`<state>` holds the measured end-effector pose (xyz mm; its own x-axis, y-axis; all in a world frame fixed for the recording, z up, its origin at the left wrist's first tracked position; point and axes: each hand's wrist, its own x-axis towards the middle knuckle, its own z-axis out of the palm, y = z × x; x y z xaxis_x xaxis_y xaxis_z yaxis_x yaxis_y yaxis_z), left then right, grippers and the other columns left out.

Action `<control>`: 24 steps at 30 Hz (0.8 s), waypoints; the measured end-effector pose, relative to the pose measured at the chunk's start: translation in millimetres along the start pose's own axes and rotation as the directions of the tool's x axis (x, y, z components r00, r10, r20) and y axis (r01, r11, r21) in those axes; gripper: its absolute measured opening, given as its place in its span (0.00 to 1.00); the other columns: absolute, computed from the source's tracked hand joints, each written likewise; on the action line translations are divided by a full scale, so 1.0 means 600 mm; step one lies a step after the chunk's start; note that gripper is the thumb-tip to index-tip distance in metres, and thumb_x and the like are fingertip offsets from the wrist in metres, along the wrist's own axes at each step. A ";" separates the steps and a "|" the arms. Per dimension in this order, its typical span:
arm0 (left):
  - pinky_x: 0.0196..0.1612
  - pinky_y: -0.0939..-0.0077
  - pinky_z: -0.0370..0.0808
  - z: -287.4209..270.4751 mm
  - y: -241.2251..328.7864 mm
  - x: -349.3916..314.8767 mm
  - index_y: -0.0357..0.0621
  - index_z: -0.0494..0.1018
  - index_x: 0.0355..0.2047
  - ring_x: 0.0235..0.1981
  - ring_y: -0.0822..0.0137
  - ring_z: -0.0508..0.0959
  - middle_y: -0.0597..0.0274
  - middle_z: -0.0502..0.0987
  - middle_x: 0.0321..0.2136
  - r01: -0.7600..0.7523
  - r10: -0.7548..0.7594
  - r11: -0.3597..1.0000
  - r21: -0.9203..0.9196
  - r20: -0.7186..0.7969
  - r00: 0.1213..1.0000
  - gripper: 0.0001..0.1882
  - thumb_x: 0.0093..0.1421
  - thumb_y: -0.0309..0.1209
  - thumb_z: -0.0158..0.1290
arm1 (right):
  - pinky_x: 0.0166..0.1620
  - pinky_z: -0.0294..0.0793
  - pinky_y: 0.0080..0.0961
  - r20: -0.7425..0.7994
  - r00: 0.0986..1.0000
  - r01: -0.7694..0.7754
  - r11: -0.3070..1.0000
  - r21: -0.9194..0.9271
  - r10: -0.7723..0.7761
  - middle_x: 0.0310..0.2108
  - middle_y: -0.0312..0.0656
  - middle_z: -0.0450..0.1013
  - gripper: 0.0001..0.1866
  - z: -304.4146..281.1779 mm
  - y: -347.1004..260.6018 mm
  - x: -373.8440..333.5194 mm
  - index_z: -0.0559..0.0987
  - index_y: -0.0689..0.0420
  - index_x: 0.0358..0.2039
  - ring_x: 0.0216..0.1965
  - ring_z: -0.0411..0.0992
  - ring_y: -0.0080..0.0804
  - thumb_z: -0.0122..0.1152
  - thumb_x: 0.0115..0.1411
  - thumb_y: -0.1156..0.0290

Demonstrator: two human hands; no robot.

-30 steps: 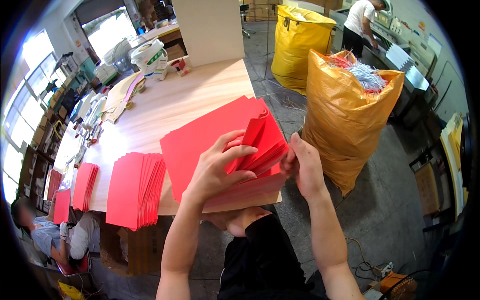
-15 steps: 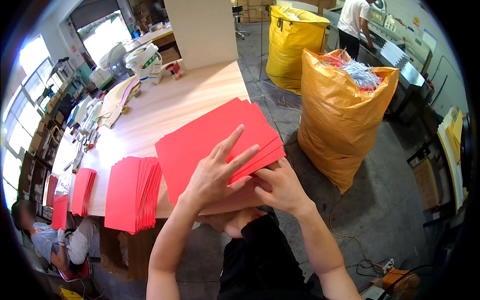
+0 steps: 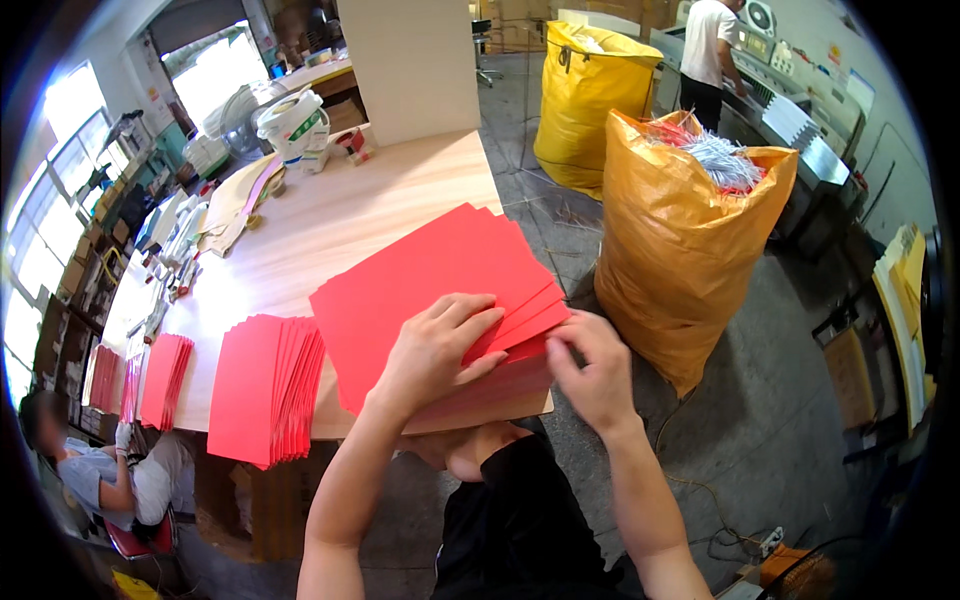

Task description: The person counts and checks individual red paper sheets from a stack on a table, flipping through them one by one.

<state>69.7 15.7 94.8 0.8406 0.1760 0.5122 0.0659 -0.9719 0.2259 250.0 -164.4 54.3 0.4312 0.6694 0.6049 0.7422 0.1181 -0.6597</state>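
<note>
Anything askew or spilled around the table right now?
Mildly: the fanned red stack left of the left hand overhangs the near edge of the table, and thin scraps litter the floor by the yellow bag, looking spilled.

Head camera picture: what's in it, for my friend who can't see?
A person's bare left hand rests on a fanned stack of flat red sheets on a pale wooden table; the bare right hand is at the stack's right edge. Nearby stands a full orange plastic sack.

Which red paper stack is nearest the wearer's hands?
The rightmost red paper stack: the left hand lies on it, the right hand is at its right edge; the other stacks lie farther left.
</note>
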 end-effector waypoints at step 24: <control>0.64 0.51 0.79 -0.003 -0.007 -0.002 0.63 0.82 0.59 0.61 0.43 0.80 0.45 0.69 0.72 0.095 -0.102 0.961 -0.260 -0.015 0.995 0.21 0.67 0.29 0.61 | 0.24 0.68 0.21 0.229 0.846 -0.525 0.673 0.521 0.482 0.19 0.32 0.70 0.18 0.017 -0.037 0.093 0.74 0.53 0.24 0.20 0.73 0.21 0.64 0.73 0.63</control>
<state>67.2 19.6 94.9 0.8215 0.2768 0.4985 0.0034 -0.8766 0.4812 252.6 -122.4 98.0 0.6045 0.7913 0.0917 0.0061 0.1105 -0.9939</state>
